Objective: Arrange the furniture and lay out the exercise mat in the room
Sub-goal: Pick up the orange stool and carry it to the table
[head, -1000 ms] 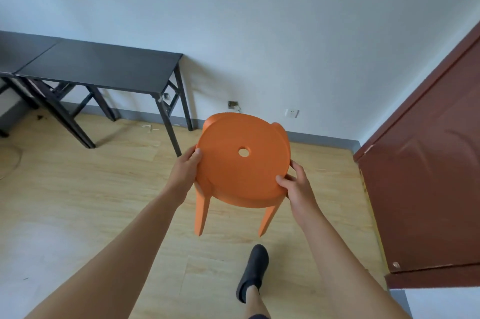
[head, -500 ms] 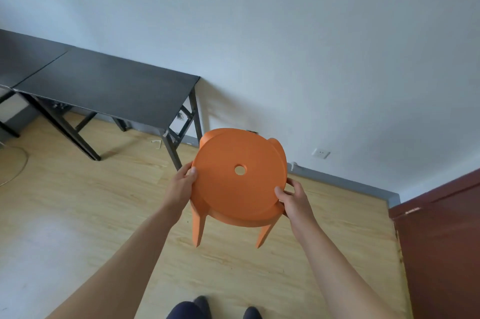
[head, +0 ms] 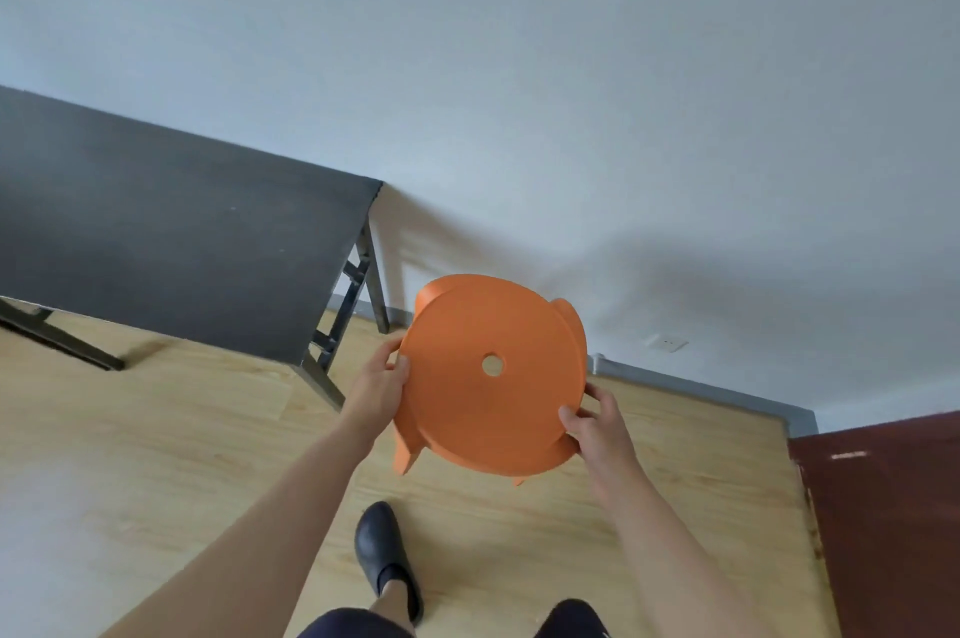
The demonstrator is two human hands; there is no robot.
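Orange plastic stool (head: 493, 372) up in the air, held over the wood floor (head: 156, 440), near the right end of the black table (head: 171, 242). Seat turned toward the camera, round, one small hole in its middle. Tilted, not flat. Legs mostly hidden behind the seat: two short leg ends poking out at the bottom, and bumps at the top and right rim that may be the tops of other legs. Full count of legs hard to tell.

Left hand (head: 379, 385) wrapped on the left rim of the seat, thumb on top, other fingers hidden behind. Right hand (head: 597, 421) gripping the lower right rim, thumb on the seat face, fingertips tucked under and out of sight. Both hands closed tight on the stool. Two bare arms reaching in from the bottom.

One table seen, its left part cut off by the picture edge, only some metal legs showing. One black shoe (head: 382, 554) on the floor below the stool; other foot hidden. Two dark knees at the bottom edge, cut off. One white wall socket (head: 666, 341) low on the wall, small and blurry. One dark red door (head: 883, 518) at the right, only a corner showing.
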